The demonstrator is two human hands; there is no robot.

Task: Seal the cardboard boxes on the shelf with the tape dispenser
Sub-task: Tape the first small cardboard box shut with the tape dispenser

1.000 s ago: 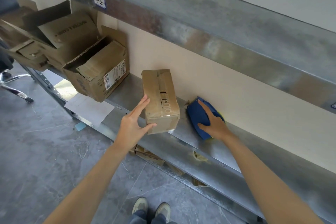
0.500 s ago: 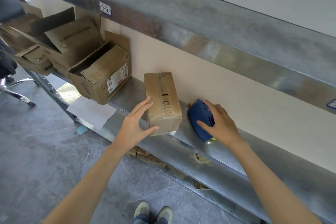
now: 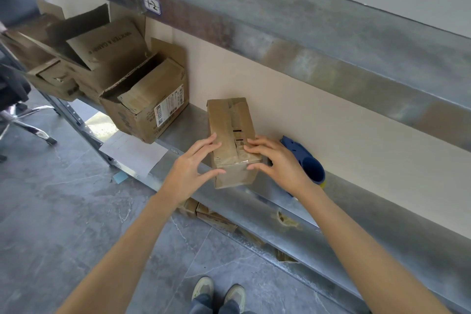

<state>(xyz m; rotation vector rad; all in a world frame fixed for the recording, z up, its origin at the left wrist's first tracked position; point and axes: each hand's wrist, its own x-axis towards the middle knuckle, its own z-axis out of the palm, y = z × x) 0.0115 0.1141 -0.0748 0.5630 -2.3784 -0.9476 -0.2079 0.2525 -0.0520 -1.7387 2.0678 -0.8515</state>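
- Tape dispenser [image 3: 312, 168], centre right, is released
- Small box [image 3: 229, 125] is now pressed by left hand [image 3: 188, 171] and right hand [image 3: 280, 160], fingers straight, nothing gripped
- Its seal is likely being smoothed

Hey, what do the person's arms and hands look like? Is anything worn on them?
The left hand and right hand are bare: no gloves, and no rings or wristband that show. The left arm and right arm are uncovered right down to the bottom edge of the picture, with no sleeve, watch or marking in view.
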